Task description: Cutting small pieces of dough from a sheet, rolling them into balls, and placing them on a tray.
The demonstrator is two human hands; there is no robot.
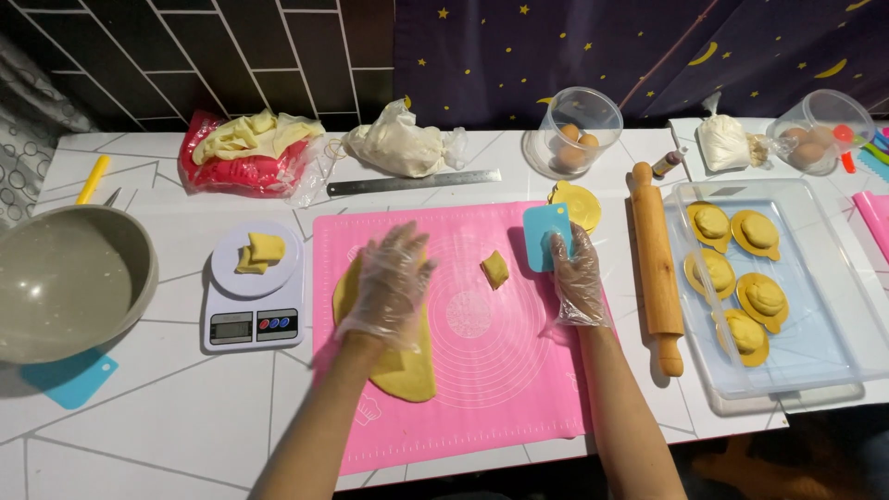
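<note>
On the pink silicone baking mat (pixel 519 370) at the front edge of the white bench (pixel 167 407), the gloved left hand (pixel 389 282) lies flat, fingers spread and released, pressing on a long slab of yellow dough (pixel 407 370) along the mat's left edge. The gloved right hand (pixel 574 278) grasps a light blue plastic scraper (pixel 542 231) near the mat's back right corner. A small cut piece of yellow dough (pixel 494 268) sits between the hands, touching neither.

Left of the mat, a white digital kitchen scale (pixel 252 301) carries two folded dough pieces (pixel 259 252). At the back edge lie a red plastic bag with pale dough (pixel 245 153) and a clear knotted bag of white dough (pixel 403 146). A wooden rolling pin (pixel 656 264) lies right of the mat, beside a clear plastic tray (pixel 815 352) of filled yellow pastries (pixel 741 278).
</note>
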